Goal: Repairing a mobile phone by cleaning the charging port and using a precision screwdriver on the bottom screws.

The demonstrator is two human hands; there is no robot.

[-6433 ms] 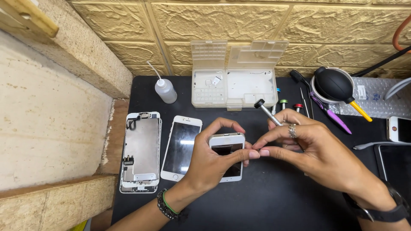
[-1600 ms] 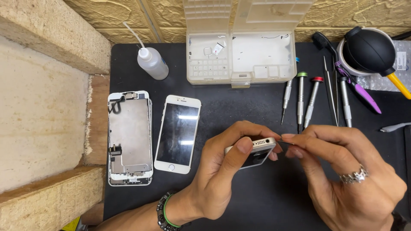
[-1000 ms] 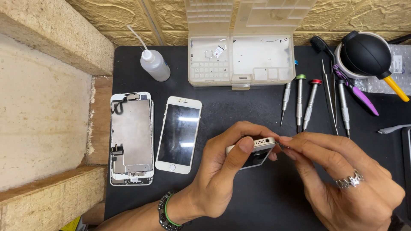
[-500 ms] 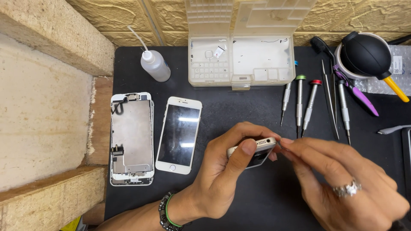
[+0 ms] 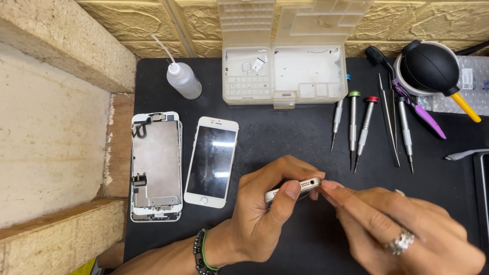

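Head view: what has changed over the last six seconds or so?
The screwdriver has left the right hand, whose fingertips now pinch at the end of the small phone. The left hand has tipped that phone from face-up to end-on. The white phone and opened phone stayed put.

Phone repair workshop, shown by a black work mat, a row of precision screwdrivers, a compartmented parts box, a dust blower and an opened phone chassis on the counter.
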